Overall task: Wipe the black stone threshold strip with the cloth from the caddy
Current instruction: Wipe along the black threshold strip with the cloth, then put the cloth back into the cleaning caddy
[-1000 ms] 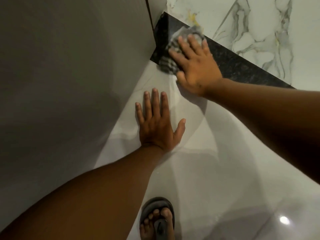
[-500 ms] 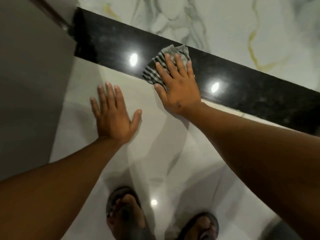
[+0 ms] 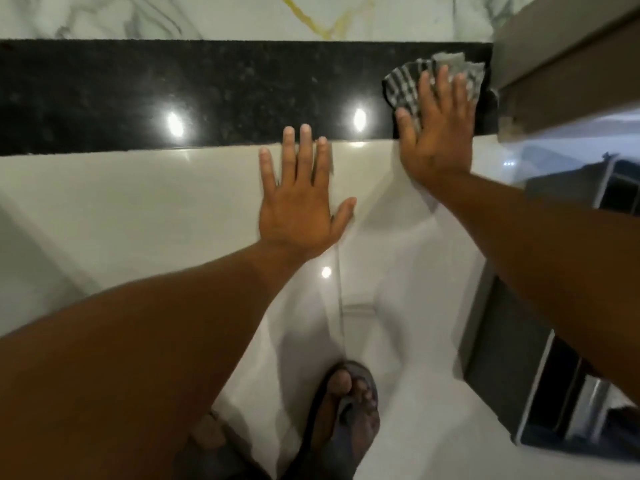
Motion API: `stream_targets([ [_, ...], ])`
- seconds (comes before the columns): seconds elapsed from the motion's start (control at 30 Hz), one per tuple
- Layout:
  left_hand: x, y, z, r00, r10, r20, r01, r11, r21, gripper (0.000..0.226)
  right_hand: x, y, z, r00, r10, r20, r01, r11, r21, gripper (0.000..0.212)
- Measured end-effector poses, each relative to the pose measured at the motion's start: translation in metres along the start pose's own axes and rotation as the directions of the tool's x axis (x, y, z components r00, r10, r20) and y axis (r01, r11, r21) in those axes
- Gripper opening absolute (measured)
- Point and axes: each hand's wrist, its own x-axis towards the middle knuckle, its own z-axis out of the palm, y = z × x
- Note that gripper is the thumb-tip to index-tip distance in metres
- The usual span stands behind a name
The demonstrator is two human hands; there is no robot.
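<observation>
The black stone threshold strip runs across the upper part of the view, glossy with two light reflections. A grey checked cloth lies bunched at the strip's right end, close to a door frame. My right hand presses flat on the cloth, fingers spread over it, palm partly on the white tile. My left hand rests flat and open on the white floor tile just below the strip, its fingertips reaching the strip's edge. It holds nothing.
A grey door frame stands at the strip's right end. White marble floor with grey and yellow veins lies beyond the strip. My sandalled feet are at the bottom. A dark reflection or panel sits lower right.
My right hand has slid the cloth along the strip from its left end to its right end by the door frame. My left hand has shifted on the tile, and the view has turned.
</observation>
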Motion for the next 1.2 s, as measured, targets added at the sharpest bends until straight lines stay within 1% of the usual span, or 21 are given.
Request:
stream_targets([
  [0.07, -0.001, -0.001, -0.004, 1.0, -0.004, 0.021, 0.004, 1.0, 0.015, 0.095, 0.006, 0.006, -0.006, 0.995, 0.094, 0.028, -0.095, 0.994, 0.051, 0.056],
  [0.13, -0.002, 0.002, -0.011, 0.997, -0.002, 0.072, 0.0, 1.0, 0.024, 0.095, 0.005, 0.004, -0.019, 0.988, 0.143, 0.055, -0.151, 0.968, 0.199, 0.049],
  [0.2, 0.0, 0.004, -0.023, 0.989, -0.006, 0.15, 0.002, 1.0, 0.028, 0.095, -0.01, 0.001, -0.044, 0.984, 0.166, 0.069, -0.18, 0.889, 0.42, 0.045],
  [0.23, 0.0, 0.004, -0.03, 0.981, -0.005, 0.195, 0.001, 1.0, 0.018, 0.096, -0.023, -0.001, -0.058, 0.978, 0.192, 0.087, -0.208, 0.816, 0.54, 0.043],
  [0.3, -0.003, 0.012, -0.048, 0.969, 0.05, 0.243, -0.051, 0.999, -0.005, 0.097, -0.058, 0.001, -0.095, 0.94, 0.309, 0.148, -0.319, 0.632, 0.706, 0.04],
  [0.33, -0.005, 0.018, -0.057, 0.965, 0.094, 0.246, -0.094, 0.995, -0.012, 0.097, -0.076, 0.005, -0.111, 0.903, 0.387, 0.186, -0.377, 0.507, 0.775, 0.038],
  [0.37, -0.009, 0.028, -0.068, 0.96, 0.137, 0.244, -0.137, 0.99, -0.019, 0.097, -0.094, 0.011, -0.128, 0.847, 0.466, 0.254, -0.426, 0.312, 0.849, 0.035],
  [0.4, -0.012, 0.036, -0.077, 0.954, 0.169, 0.247, -0.169, 0.985, -0.023, 0.097, -0.111, 0.018, -0.141, 0.788, 0.509, 0.345, -0.434, 0.063, 0.899, 0.034],
  [0.43, -0.017, 0.048, -0.088, 0.946, 0.197, 0.259, -0.199, 0.98, -0.02, 0.097, -0.133, 0.027, -0.157, 0.734, 0.525, 0.43, -0.416, -0.152, 0.896, 0.034],
  [0.47, -0.021, 0.06, -0.097, 0.935, 0.225, 0.275, -0.23, 0.973, -0.015, 0.098, -0.155, 0.039, -0.171, 0.695, 0.524, 0.492, -0.4, -0.287, 0.871, 0.036],
  [0.53, -0.029, 0.085, -0.111, 0.911, 0.275, 0.306, -0.284, 0.959, -0.016, 0.098, -0.202, 0.068, -0.196, 0.65, 0.53, 0.544, -0.388, -0.384, 0.838, 0.039],
  [0.6, -0.034, 0.106, -0.121, 0.896, 0.314, 0.314, -0.326, 0.945, -0.014, 0.099, -0.24, 0.094, -0.21, 0.614, 0.556, 0.561, -0.378, -0.417, 0.826, 0.042],
  [0.67, -0.04, 0.127, -0.127, 0.877, 0.369, 0.307, -0.38, 0.925, -0.027, 0.099, -0.269, 0.115, -0.215, 0.538, 0.648, 0.539, -0.391, -0.375, 0.841, 0.037],
  [0.7, -0.043, 0.136, -0.127, 0.867, 0.395, 0.303, -0.404, 0.914, -0.037, 0.099, -0.279, 0.121, -0.213, 0.493, 0.708, 0.505, -0.445, -0.294, 0.846, 0.032],
  [0.77, -0.047, 0.149, -0.126, 0.847, 0.431, 0.312, -0.441, 0.896, -0.042, 0.098, -0.288, 0.123, -0.199, 0.46, 0.803, 0.379, -0.621, -0.014, 0.784, 0.028],
  [0.83, -0.05, 0.16, -0.121, 0.827, 0.452, 0.335, -0.467, 0.883, -0.039, 0.098, -0.288, 0.115, -0.177, 0.535, 0.816, 0.219, -0.679, 0.261, 0.686, 0.032],
  [0.87, -0.052, 0.163, -0.117, 0.819, 0.464, 0.339, -0.483, 0.875, -0.032, 0.097, -0.286, 0.107, -0.166, 0.599, 0.78, 0.179, -0.658, 0.352, 0.666, 0.035],
  [0.93, -0.056, 0.165, -0.11, 0.805, 0.485, 0.342, -0.507, 0.862, -0.029, 0.096, -0.28, 0.085, -0.144, 0.74, 0.651, 0.171, -0.591, 0.508, 0.626, 0.04],
  [1.0, -0.061, 0.165, -0.103, 0.794, 0.499, 0.347, -0.518, 0.854, -0.044, 0.095, -0.282, 0.069, -0.12, 0.84, 0.509, 0.188, -0.525, 0.675, 0.519, 0.047],
  [1.07, -0.068, 0.161, -0.098, 0.792, 0.495, 0.357, -0.516, 0.855, -0.039, 0.095, -0.289, 0.057, -0.102, 0.886, 0.437, 0.158, -0.464, 0.813, 0.353, 0.052],
  [1.2, -0.082, 0.153, -0.093, 0.778, 0.514, 0.362, -0.532, 0.845, -0.056, 0.095, -0.297, 0.056, -0.077, 0.854, 0.491, 0.17, -0.514, 0.847, 0.134, 0.061],
])
